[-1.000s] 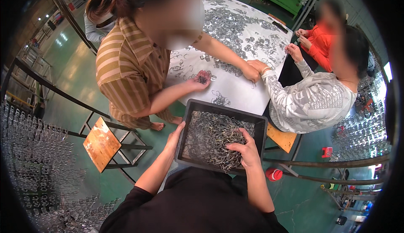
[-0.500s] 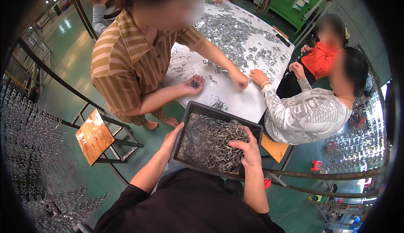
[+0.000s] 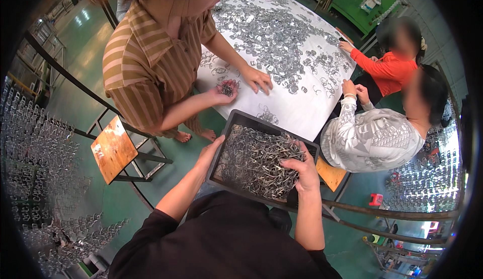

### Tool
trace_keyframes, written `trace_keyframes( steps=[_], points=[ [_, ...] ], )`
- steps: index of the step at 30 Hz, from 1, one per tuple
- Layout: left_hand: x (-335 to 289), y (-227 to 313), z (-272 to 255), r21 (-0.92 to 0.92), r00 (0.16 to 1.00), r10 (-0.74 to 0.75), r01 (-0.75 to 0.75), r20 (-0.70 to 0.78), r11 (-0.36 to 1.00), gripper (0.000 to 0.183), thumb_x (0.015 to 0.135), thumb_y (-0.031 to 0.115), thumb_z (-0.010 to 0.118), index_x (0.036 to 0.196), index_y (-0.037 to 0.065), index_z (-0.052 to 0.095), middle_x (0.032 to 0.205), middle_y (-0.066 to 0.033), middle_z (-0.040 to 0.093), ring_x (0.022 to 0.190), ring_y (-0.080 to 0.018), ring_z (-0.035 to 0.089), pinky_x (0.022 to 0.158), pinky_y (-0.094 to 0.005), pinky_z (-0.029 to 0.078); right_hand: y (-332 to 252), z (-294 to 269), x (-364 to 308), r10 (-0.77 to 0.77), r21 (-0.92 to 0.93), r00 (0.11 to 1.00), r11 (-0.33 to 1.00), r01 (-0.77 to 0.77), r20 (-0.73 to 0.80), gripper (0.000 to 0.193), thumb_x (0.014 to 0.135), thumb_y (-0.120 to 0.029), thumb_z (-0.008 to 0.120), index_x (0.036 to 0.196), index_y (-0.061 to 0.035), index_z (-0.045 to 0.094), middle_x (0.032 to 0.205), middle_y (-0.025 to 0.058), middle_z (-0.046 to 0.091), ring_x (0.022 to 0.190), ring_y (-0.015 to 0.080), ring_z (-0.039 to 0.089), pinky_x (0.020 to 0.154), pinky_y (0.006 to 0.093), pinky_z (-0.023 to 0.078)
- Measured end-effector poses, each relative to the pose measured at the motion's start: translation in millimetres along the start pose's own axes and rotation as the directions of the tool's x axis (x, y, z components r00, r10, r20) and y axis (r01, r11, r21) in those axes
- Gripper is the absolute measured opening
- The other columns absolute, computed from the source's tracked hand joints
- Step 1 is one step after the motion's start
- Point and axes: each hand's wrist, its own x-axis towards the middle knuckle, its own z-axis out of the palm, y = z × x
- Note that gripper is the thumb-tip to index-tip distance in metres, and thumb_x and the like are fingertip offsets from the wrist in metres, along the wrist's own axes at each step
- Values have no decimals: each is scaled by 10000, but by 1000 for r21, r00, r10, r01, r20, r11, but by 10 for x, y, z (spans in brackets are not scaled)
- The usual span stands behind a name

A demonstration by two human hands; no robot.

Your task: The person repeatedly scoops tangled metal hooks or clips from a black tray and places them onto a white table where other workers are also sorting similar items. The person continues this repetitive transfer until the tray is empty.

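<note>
A dark plastic tray [image 3: 227,173], tilted, is held in front of my body. It carries a tangled heap of small bent metal hooks [image 3: 264,163], piled highest toward the right. My left hand [image 3: 209,154] grips the tray's left wall, its fingers mostly hidden beneath. Over the right wall reaches my right hand [image 3: 306,170], closed on some hooks, thumb on top of the heap; its other fingers are partly hidden. Just beyond the tray, a small cluster of thin wire hooks [image 3: 267,114] lies on the white-covered table [image 3: 297,121].
A co-worker in a striped shirt [image 3: 146,57] stands at left, small metal pieces in one palm. Two seated people, in red [image 3: 387,72] and in patterned grey [image 3: 372,140], work at right. Many flat metal pieces [image 3: 271,42] cover the table. A wooden stool [image 3: 114,150] stands left.
The tray and my hands have shifted slightly right and up in view. The striped-shirt co-worker's hand has opened and moved left over the table. The person in red has reached onto the table.
</note>
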Motion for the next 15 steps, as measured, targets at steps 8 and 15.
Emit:
trace_keyframes(
  steps=[8,15],
  points=[
    [138,-77,-59,21,999,49,-48,-16,999,663,812,546,654,1126,-39,634,976,-101,683,826,-162,652,751,-278,517,-312,48,43,-28,-39,997,999,31,78,560,655,101,654,1188,2,514,929,85,656,805,161,645,762,272,510],
    [219,-114,-80,-69,999,36,-35,19,997,607,829,494,670,1135,-29,632,990,-80,686,815,-147,652,753,-272,516,-293,5,73,18,-135,999,991,-13,37,543,648,100,660,1165,-12,536,930,61,656,825,143,638,770,261,496]
  ],
)
